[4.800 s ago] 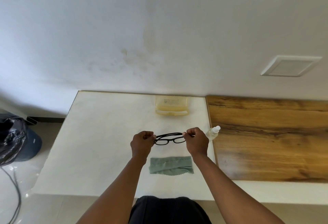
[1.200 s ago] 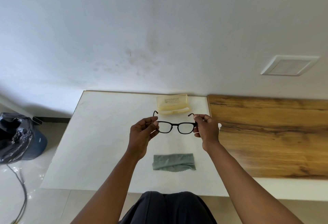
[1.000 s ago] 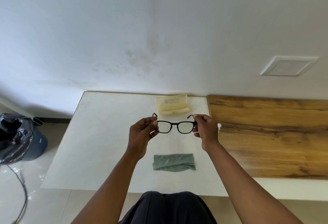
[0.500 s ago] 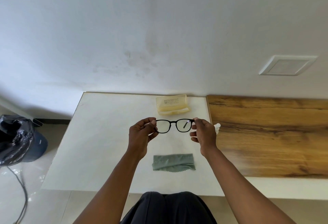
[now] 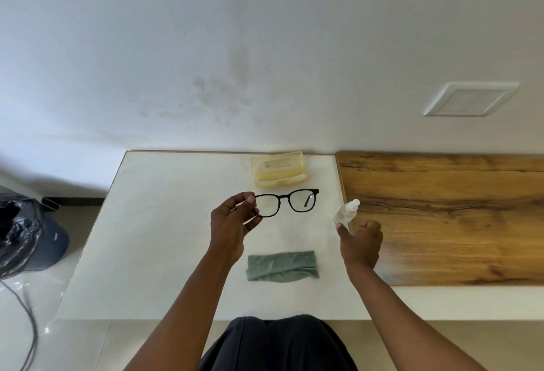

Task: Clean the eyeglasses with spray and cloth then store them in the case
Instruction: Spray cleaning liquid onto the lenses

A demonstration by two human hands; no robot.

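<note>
Glasses [image 5: 285,203] up off the white surface [image 5: 164,241], pinched at one end by left hand [image 5: 232,225]. Right hand [image 5: 360,242] half-curled at spray bottle [image 5: 346,214], which sits by the surface's right edge; contact hard to tell. Cloth [image 5: 282,265] flat between forearms. Open case [image 5: 278,169] at far edge. Bare room left.

Bare table [image 5: 164,238] left of cloth [image 5: 282,265]; spray bottle [image 5: 345,212] crowds the right edge.
</note>
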